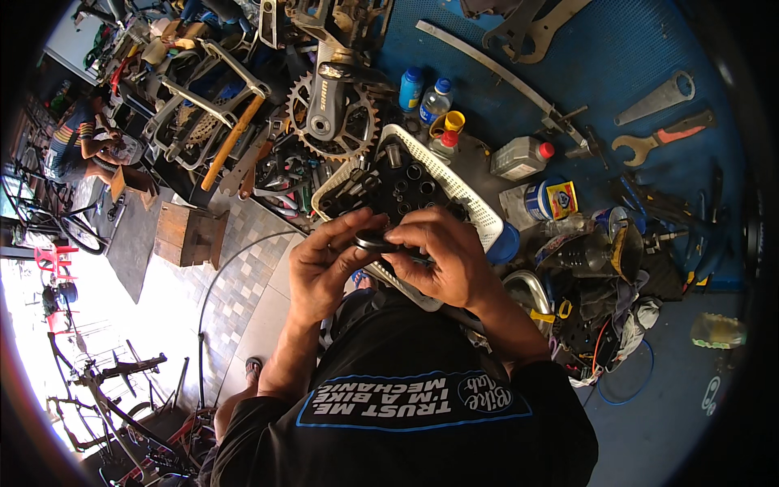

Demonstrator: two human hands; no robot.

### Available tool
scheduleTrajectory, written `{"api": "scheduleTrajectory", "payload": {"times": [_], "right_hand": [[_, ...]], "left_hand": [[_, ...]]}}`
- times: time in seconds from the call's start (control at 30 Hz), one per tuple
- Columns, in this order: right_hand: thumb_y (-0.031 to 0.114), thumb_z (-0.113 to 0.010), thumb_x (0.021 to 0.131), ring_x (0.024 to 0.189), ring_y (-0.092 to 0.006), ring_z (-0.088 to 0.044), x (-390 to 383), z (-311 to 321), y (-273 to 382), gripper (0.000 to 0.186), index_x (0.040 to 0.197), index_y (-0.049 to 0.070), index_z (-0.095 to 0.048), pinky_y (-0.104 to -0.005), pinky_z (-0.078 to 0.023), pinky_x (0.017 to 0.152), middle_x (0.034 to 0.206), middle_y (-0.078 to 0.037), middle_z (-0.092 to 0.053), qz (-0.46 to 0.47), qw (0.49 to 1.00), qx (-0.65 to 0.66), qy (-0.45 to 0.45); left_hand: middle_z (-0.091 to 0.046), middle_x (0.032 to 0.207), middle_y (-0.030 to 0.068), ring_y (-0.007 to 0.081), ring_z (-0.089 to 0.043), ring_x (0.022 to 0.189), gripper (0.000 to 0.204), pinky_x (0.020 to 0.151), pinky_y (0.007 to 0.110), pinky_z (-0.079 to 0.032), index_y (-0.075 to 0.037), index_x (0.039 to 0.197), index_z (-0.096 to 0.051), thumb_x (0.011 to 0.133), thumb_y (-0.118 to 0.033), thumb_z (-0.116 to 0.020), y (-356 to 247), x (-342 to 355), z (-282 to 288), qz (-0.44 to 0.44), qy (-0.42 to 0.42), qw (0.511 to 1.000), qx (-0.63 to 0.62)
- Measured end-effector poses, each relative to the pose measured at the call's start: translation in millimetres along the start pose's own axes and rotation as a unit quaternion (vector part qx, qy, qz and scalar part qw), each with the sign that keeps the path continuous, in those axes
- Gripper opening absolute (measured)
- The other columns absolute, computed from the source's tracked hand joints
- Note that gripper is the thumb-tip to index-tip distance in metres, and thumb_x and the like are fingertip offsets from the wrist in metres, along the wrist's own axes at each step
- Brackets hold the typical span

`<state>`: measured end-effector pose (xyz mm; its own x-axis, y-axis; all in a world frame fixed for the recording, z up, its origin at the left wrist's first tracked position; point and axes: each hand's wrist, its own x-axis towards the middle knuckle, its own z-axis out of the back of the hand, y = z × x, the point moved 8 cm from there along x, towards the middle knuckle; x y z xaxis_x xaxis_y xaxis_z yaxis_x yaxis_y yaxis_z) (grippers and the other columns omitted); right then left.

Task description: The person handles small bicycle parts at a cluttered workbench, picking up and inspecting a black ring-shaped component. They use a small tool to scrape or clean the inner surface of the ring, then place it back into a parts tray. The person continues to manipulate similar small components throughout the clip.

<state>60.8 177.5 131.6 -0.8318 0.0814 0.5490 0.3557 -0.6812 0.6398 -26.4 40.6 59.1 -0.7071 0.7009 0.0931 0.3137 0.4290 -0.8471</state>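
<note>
My left hand point(323, 261) and my right hand point(442, 256) meet in front of my chest. Between their fingertips they pinch a small, round, dark metal part point(372, 241) with a shiny edge; its exact kind is unclear. Just beyond and below the hands stands a white plastic basket point(464, 191). In it lies a black tray point(422, 195) with round metal sockets and rings point(415, 171) and other dark tools. My fingers hide part of the basket's near side.
Beyond the basket, a crank with a chainring point(323, 122) hangs. Bottles point(436, 101) and a grey can with red cap point(522, 158) stand to the right. Wrenches point(661, 138) hang on a blue panel. A wooden box point(185, 234) and another person point(77, 138) are left.
</note>
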Motion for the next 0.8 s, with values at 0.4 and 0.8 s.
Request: {"api": "scheduleTrajectory", "payload": {"times": [0.4,0.8], "right_hand": [[0.017,-0.08,0.085,0.074,-0.0168,-0.068,-6.2,6.8,20.6,0.028,0.113,0.013,-0.075,-0.0305,-0.056,0.057,0.096,-0.003,-0.066,0.171,0.977,-0.124,-0.035],[0.008,-0.07,0.099,0.085,-0.0081,-0.066,-38.1,-32.8,-49.4,0.041,0.136,-0.002,-0.055,-0.0234,-0.055,0.066,0.108,-0.006,-0.065,-0.297,0.859,0.416,-0.025]], "left_hand": [[-0.074,0.118,0.0202,0.0238,-0.074,0.104,0.037,0.089,0.035,-0.063,0.008,0.135,-0.06,0.1,-0.002,-0.067,7.9,1.0,8.1,0.045,-0.003,0.993,-0.112],[-0.072,0.119,0.02,0.0276,-0.076,0.1,0.034,0.077,0.037,-0.069,0.007,0.132,-0.062,0.099,0.001,-0.065,10.9,2.0,13.6,0.072,-0.076,0.993,-0.051]]}}
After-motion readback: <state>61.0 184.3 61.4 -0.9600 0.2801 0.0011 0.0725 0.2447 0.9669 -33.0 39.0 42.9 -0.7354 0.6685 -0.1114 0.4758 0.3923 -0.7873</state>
